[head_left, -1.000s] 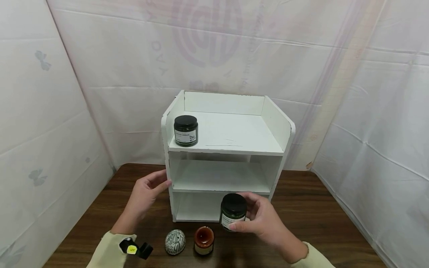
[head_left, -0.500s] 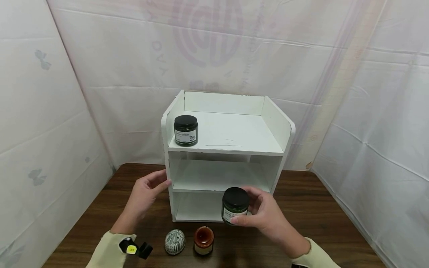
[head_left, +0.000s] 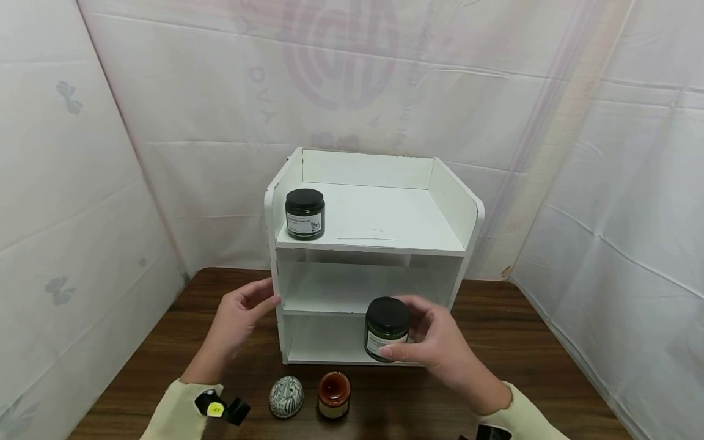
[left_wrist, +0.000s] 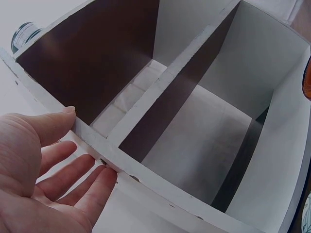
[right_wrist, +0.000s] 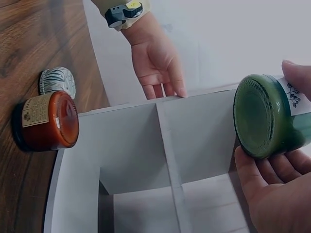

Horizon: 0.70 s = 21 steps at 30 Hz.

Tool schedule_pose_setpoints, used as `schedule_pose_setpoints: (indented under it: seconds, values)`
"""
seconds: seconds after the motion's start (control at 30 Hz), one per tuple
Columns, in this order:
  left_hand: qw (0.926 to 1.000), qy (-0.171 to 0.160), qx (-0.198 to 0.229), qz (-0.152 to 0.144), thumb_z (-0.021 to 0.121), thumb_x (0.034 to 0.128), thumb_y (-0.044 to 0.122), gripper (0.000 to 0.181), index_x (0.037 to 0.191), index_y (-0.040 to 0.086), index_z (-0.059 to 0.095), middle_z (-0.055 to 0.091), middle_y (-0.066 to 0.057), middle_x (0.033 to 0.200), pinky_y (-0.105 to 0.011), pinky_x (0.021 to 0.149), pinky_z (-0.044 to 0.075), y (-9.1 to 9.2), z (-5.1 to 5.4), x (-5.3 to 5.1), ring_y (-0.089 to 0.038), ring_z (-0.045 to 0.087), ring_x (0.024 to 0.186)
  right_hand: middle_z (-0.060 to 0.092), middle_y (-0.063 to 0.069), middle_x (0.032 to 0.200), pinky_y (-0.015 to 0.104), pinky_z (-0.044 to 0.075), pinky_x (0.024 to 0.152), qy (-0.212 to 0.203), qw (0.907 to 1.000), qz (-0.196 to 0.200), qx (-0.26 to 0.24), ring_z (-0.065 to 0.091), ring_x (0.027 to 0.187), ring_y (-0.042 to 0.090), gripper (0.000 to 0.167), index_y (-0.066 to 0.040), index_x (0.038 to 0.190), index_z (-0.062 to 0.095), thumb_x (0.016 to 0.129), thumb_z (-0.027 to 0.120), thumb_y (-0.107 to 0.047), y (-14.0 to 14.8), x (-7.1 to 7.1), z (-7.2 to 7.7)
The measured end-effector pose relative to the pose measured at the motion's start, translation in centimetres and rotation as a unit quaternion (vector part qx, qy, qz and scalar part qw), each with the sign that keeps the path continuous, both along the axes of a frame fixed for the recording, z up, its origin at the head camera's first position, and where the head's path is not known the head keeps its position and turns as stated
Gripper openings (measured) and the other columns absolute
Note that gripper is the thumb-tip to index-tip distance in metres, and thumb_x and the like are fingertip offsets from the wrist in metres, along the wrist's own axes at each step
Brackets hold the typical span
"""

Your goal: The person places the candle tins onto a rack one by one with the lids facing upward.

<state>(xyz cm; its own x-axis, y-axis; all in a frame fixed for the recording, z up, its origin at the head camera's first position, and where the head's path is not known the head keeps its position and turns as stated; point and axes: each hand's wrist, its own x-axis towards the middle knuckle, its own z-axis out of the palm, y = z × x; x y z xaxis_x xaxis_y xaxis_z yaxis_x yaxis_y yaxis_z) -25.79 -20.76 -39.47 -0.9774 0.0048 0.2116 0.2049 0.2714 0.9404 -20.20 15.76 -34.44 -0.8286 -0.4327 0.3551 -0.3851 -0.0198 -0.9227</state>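
Note:
A dark green candle jar (head_left: 387, 330) with a black lid and white label is gripped upright by my right hand (head_left: 434, 342), in front of the lower shelves. Seen from the right wrist, the green glass base (right_wrist: 257, 116) faces the camera, thumb on one side and fingers on the other. My left hand (head_left: 239, 315) touches the left side panel of the white shelf unit (head_left: 371, 249); its thumb and fairly straight fingers rest on the panel's edge in the left wrist view. A matching candle jar (head_left: 305, 215) stands at the front left of the top shelf.
An amber glass jar (head_left: 334, 395) with a beige label stands on the wooden table (head_left: 511, 342) before the unit. Left of it lies a rounded object (head_left: 286, 397) with a black-and-white leafy pattern. Pale cloth walls (head_left: 209, 91) enclose the table behind and at both sides.
My right hand has raised the held candle jar a little, from low in front of the bottom shelf to about the middle shelf's edge. The left hand stays in place.

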Motion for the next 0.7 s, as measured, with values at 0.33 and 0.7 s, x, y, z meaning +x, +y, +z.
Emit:
schedule_pose_setpoints:
  seconds: [0.33, 0.7]
  values:
    - [1.0, 0.001, 0.003, -0.003, 0.074, 0.0956, 0.035, 0.056, 0.142, 0.009, 0.06, 0.064, -0.014, 0.138, -0.017, 0.09, 0.053, 0.0, 0.1, 0.0, -0.001, 0.063, 0.11, 0.071, 0.005, 0.117, 0.031, 0.06, 0.087, 0.006, 0.9999, -0.004, -0.009, 0.072, 0.099, 0.017, 0.061, 0.005, 0.13, 0.06, 0.076, 0.088, 0.0, -0.1, -0.4, 1.0]
    - [1.0, 0.002, 0.007, -0.001, 0.075, 0.0953, 0.033, 0.054, 0.141, 0.009, 0.061, 0.065, -0.014, 0.137, -0.017, 0.089, 0.053, 0.1, 0.2, 0.1, -0.001, 0.064, 0.11, 0.07, 0.007, 0.118, 0.032, 0.06, 0.085, 0.014, 0.9999, -0.001, -0.001, 0.071, 0.099, 0.019, 0.061, 0.003, 0.132, 0.059, 0.078, 0.087, -0.003, 0.0, -0.8, 1.9]
